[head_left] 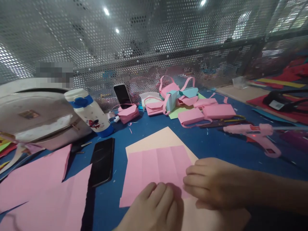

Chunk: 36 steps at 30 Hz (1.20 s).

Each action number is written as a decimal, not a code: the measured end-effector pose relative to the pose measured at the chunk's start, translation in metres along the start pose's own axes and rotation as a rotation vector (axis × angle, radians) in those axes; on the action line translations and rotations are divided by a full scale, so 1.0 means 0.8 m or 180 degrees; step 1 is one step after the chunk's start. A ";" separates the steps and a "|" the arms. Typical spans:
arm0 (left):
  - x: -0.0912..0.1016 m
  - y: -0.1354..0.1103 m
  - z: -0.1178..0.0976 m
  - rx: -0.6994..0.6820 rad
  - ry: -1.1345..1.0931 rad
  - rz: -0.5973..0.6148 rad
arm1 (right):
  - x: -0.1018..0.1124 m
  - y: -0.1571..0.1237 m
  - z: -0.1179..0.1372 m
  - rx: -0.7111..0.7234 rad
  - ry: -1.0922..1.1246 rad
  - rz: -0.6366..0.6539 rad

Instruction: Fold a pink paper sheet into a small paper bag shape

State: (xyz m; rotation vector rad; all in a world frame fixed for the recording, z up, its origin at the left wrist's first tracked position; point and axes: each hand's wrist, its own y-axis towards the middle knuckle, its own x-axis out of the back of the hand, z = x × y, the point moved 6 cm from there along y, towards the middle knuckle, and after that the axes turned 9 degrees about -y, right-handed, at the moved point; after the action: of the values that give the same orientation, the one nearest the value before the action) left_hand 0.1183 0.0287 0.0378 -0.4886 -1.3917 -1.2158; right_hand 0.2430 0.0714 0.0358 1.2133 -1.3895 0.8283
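A pink sheet of paper (154, 170) with several parallel creases lies on a cream sheet (160, 138) in front of me. My left hand (154, 208) is closed at the near edge of the pink paper, fingers bent down onto it. At the paper's right edge is my right hand (214, 183), also closed, its fingers curled on that edge. The fingertips of both hands are tucked out of sight, and the lower part of the cream sheet is partly covered by them.
Left are torn pink sheets (48, 205), a black phone (103, 160), a water bottle (90, 112) and a white backpack (48, 112). Small pink paper bags (128, 113) stand behind. A pink glue gun (255, 131) lies right. A perforated metal panel (144, 41) closes the back.
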 end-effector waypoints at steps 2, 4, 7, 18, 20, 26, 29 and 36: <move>0.002 0.013 0.002 0.0001 -0.0083 -0.0129 | -0.001 0.000 0.000 -0.0092 0.0009 -0.0028; 0.004 0.018 0.007 0.0044 -0.0162 -0.0203 | 0.000 -0.002 -0.001 -0.0147 0.0021 -0.0110; 0.006 0.017 0.015 0.0165 -0.0380 -0.0203 | 0.002 -0.003 -0.001 -0.0079 0.0015 -0.0284; -0.001 -0.001 0.017 0.0019 -0.0651 -0.0098 | -0.008 0.007 -0.034 0.0120 0.1145 -0.0356; -0.001 -0.002 0.022 0.0032 -0.0785 -0.0063 | -0.017 0.012 -0.044 -0.0123 0.1686 -0.0260; -0.003 -0.002 0.030 0.0021 -0.0806 -0.0146 | -0.034 0.027 -0.055 -0.0880 0.2103 -0.0093; -0.006 -0.004 0.034 0.0043 -0.0894 -0.0135 | -0.038 0.028 -0.053 -0.1106 0.1957 0.0022; -0.011 -0.016 0.042 -0.0058 -0.1031 -0.0093 | -0.041 0.029 -0.047 -0.1149 0.1795 0.0206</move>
State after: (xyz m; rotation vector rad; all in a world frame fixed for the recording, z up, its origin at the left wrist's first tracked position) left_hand 0.0936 0.0555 0.0319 -0.7035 -1.6661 -1.2106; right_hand 0.2283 0.1199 0.0147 0.5950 -1.0533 0.8377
